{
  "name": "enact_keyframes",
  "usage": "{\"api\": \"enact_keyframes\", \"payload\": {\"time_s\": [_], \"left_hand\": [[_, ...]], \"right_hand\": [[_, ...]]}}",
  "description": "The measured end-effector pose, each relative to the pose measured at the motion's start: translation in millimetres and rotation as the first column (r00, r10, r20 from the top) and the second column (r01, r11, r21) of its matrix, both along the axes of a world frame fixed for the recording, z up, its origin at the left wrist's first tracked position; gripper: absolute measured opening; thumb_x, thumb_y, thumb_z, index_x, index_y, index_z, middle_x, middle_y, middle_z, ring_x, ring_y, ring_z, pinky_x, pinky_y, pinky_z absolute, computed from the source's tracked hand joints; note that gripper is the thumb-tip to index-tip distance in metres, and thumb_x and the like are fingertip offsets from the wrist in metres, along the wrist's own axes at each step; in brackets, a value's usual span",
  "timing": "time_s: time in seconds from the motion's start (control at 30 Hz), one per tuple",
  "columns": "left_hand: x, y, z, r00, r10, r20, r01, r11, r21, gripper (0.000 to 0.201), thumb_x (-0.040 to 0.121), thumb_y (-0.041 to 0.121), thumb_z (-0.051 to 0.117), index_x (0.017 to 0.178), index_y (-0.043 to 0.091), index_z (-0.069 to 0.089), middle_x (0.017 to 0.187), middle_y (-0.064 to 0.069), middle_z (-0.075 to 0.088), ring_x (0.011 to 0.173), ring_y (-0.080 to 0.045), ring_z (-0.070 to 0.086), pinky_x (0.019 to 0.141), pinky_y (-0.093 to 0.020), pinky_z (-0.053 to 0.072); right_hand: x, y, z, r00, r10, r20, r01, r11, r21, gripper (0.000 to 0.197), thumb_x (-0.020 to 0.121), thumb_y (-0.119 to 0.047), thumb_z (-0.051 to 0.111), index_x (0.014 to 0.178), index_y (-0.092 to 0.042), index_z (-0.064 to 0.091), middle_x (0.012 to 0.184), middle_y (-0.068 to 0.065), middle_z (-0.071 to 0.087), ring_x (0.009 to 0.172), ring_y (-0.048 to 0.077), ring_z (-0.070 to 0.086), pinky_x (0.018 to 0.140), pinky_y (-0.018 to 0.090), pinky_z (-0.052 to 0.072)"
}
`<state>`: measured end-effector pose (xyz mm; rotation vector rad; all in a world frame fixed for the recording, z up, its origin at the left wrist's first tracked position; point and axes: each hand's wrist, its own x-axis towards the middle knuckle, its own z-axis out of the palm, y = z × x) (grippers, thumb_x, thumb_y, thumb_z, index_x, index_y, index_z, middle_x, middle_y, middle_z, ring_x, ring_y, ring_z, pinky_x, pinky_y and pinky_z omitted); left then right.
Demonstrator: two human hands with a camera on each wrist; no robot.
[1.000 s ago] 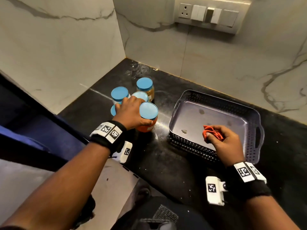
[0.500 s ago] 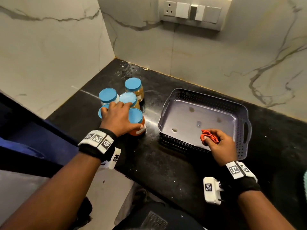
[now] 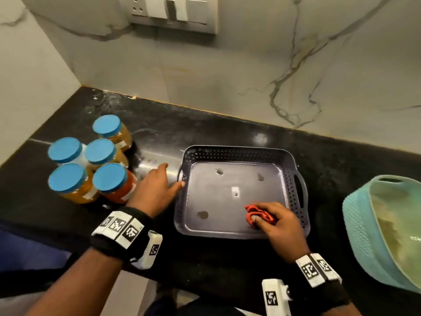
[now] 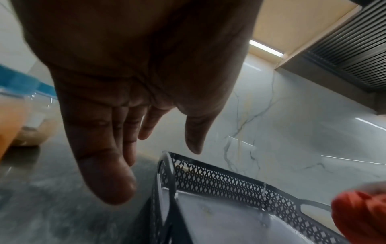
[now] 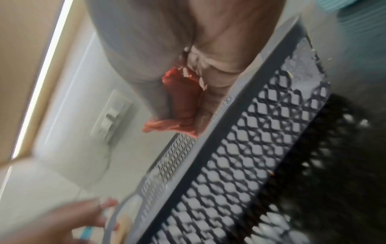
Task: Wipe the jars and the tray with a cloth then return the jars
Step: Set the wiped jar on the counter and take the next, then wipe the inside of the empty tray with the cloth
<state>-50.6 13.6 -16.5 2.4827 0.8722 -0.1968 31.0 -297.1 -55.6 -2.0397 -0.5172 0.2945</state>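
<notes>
Several jars with blue lids (image 3: 100, 165) stand clustered on the black counter at the left. To their right lies the dark perforated tray (image 3: 241, 151), with nothing in it but stains on its floor. My left hand (image 3: 159, 185) hovers between jars and tray with straight fingers (image 4: 108, 178), its thumb at the tray's left handle (image 4: 167, 166). My right hand (image 3: 273, 222) grips a crumpled orange cloth (image 3: 257, 215) on the tray's floor at the near right corner. In the right wrist view the cloth (image 5: 179, 99) shows between thumb and curled fingers, above the tray's mesh wall (image 5: 261, 148).
A teal basin (image 3: 373, 226) sits at the counter's right edge, close to the tray. A marble wall with a switch panel (image 3: 173, 12) backs the counter. The counter's front edge runs just below my wrists.
My left hand has let go of the jars and moved right to the tray's left handle. The right hand still holds the cloth in the tray. The view has shifted right, revealing the teal basin.
</notes>
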Motion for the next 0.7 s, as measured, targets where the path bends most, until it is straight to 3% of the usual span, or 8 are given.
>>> {"api": "enact_keyframes", "payload": {"time_s": [0.1, 0.17, 0.23, 0.3, 0.43, 0.5, 0.57, 0.7], "left_hand": [[4.4, -5.6, -8.8, 0.998, -0.035, -0.044, 0.034, 0.999, -0.023, 0.075, 0.095, 0.052, 0.062, 0.151, 0.010, 0.036, 0.123, -0.020, 0.067, 0.119, -0.038, 0.062, 0.096, -0.045, 0.049], [7.7, -6.0, -9.8, 0.995, -0.075, -0.067, 0.073, 0.997, -0.021, 0.066, 0.096, 0.052, 0.060, 0.145, 0.012, 0.044, 0.121, -0.019, 0.069, 0.118, -0.039, 0.063, 0.094, -0.044, 0.050], [12.5, -3.9, -7.5, 0.987, -0.115, -0.109, 0.113, 0.993, -0.027, 0.061, 0.097, 0.054, 0.057, 0.141, 0.013, 0.048, 0.124, -0.019, 0.069, 0.119, -0.039, 0.062, 0.093, -0.044, 0.048], [17.0, -1.9, -5.3, 0.982, -0.129, -0.138, 0.125, 0.991, -0.035, 0.064, 0.098, 0.053, 0.057, 0.145, 0.013, 0.044, 0.130, -0.020, 0.066, 0.123, -0.040, 0.060, 0.095, -0.044, 0.047], [21.7, 1.3, -7.2, 0.974, -0.157, -0.161, 0.147, 0.987, -0.072, 0.075, 0.095, 0.051, 0.063, 0.151, 0.012, 0.032, 0.134, -0.025, 0.063, 0.123, -0.044, 0.060, 0.096, -0.045, 0.047], [22.2, 3.8, -13.1, 0.967, -0.182, -0.176, 0.168, 0.982, -0.091, 0.079, 0.093, 0.049, 0.065, 0.151, 0.013, 0.027, 0.131, -0.025, 0.064, 0.119, -0.044, 0.062, 0.094, -0.046, 0.049], [21.6, 3.7, -16.4, 0.962, -0.200, -0.185, 0.180, 0.976, -0.121, 0.082, 0.093, 0.046, 0.066, 0.152, 0.013, 0.021, 0.130, -0.025, 0.065, 0.118, -0.044, 0.063, 0.093, -0.045, 0.049], [19.4, 6.9, -18.9, 0.951, -0.239, -0.194, 0.206, 0.962, -0.180, 0.076, 0.089, 0.039, 0.072, 0.145, 0.013, 0.027, 0.128, -0.023, 0.066, 0.115, -0.043, 0.064, 0.089, -0.043, 0.048]], "right_hand": [[19.5, -5.7, 17.1, 0.954, -0.198, -0.224, 0.247, 0.944, 0.220, 0.025, 0.089, 0.000, 0.068, 0.107, -0.016, 0.075, 0.097, -0.003, 0.077, 0.088, 0.009, 0.070, 0.083, 0.023, 0.056], [37.9, -2.2, 34.6, 0.884, -0.246, -0.397, 0.404, 0.829, 0.387, 0.026, 0.096, 0.004, 0.053, 0.115, -0.002, 0.069, 0.092, 0.002, 0.077, 0.082, 0.011, 0.071, 0.077, 0.019, 0.056], [60.1, 1.6, 53.4, 0.814, -0.268, -0.515, 0.529, 0.709, 0.467, 0.030, 0.097, 0.003, 0.044, 0.118, 0.005, 0.066, 0.091, 0.005, 0.076, 0.085, 0.012, 0.071, 0.079, 0.021, 0.057], [82.0, 5.4, 65.6, 0.786, -0.317, -0.531, 0.577, 0.683, 0.447, 0.029, 0.094, -0.004, 0.048, 0.109, -0.002, 0.072, 0.098, 0.009, 0.075, 0.093, 0.017, 0.070, 0.089, 0.030, 0.057], [114.6, 22.8, 50.2, 0.869, -0.358, -0.341, 0.432, 0.885, 0.175, 0.030, 0.089, -0.002, 0.054, 0.113, -0.003, 0.071, 0.110, 0.016, 0.073, 0.106, 0.033, 0.069, 0.102, 0.048, 0.051], [121.4, 43.1, 39.8, 0.899, -0.332, -0.284, 0.319, 0.943, -0.092, 0.042, 0.091, 0.006, 0.053, 0.132, 0.000, 0.059, 0.111, 0.009, 0.069, 0.111, 0.031, 0.066, 0.100, 0.039, 0.053], [121.0, 60.2, 35.0, 0.920, -0.336, -0.204, 0.247, 0.897, -0.366, 0.051, 0.092, 0.005, 0.054, 0.141, -0.008, 0.051, 0.114, 0.001, 0.065, 0.117, 0.019, 0.061, 0.088, 0.014, 0.050], [116.7, 71.2, 15.2, 0.932, -0.361, -0.020, 0.274, 0.740, -0.614, 0.035, 0.090, -0.008, 0.063, 0.124, -0.013, 0.057, 0.126, 0.013, 0.063, 0.116, 0.032, 0.058, 0.096, 0.033, 0.043]]}}
